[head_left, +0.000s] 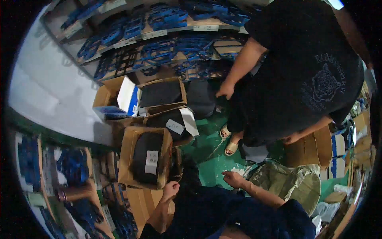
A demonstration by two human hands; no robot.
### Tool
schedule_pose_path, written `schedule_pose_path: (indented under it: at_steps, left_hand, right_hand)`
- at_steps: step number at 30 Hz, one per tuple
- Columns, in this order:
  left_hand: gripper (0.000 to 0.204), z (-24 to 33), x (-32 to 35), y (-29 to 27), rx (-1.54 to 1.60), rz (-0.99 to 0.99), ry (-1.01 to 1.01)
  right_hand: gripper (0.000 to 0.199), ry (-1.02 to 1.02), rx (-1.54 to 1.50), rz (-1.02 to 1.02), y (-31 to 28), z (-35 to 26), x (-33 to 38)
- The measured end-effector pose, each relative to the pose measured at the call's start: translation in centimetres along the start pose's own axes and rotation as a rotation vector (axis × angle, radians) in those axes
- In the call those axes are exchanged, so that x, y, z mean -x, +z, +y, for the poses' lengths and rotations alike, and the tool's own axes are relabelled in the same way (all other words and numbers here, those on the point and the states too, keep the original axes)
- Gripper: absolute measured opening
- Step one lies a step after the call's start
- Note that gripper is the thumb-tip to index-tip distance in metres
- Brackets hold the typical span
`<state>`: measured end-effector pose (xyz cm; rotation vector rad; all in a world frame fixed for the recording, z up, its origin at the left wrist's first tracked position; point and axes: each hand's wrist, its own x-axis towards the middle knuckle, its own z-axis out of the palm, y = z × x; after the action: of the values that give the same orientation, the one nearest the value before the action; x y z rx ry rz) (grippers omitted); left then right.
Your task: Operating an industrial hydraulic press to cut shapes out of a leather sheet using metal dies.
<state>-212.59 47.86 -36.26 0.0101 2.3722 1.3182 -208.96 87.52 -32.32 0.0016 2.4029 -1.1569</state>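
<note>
My left hand [171, 190] is closed beside the lower right corner of an open cardboard box [123, 167]. What it holds, if anything, is hidden. Inside that box lies dark sheet material [142, 147] with a white printed label [151, 162] on top. My right hand [234, 179] hovers above the green floor [209, 161], fingers curled in and nothing visible in them. Behind the near box is another open carton of dark material [158, 119], with a white paper [175, 126] on it.
Another person [294, 75] in a black shirt stands at the right, near a brown carton [308, 149]. An olive sack [278, 181] lies right of me. Shelves [175, 30] of blue frame-like parts line the back. A blue-and-white box [115, 97] stands at the left.
</note>
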Motion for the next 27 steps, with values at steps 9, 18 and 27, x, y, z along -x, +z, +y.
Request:
schedule_pose_path:
  at_steps: [9, 18, 27]
  left_hand:
    - [0.022, 5.0, -16.3, -12.0, -0.238, 0.010, -0.059]
    - [0.026, 7.0, -22.9, -14.1, 0.024, 0.097, 0.157]
    - [0.037, 11.9, -30.0, -15.0, -0.200, 0.131, 0.119]
  right_hand:
    - [0.036, 0.208, -0.134, -0.052, -3.0, -8.9, -10.9]
    - [0.033, -0.019, 0.119, 0.084, -6.0, -11.3, -20.1]
    - [0.037, -0.040, 0.145, -0.039, -14.0, -12.4, -38.4]
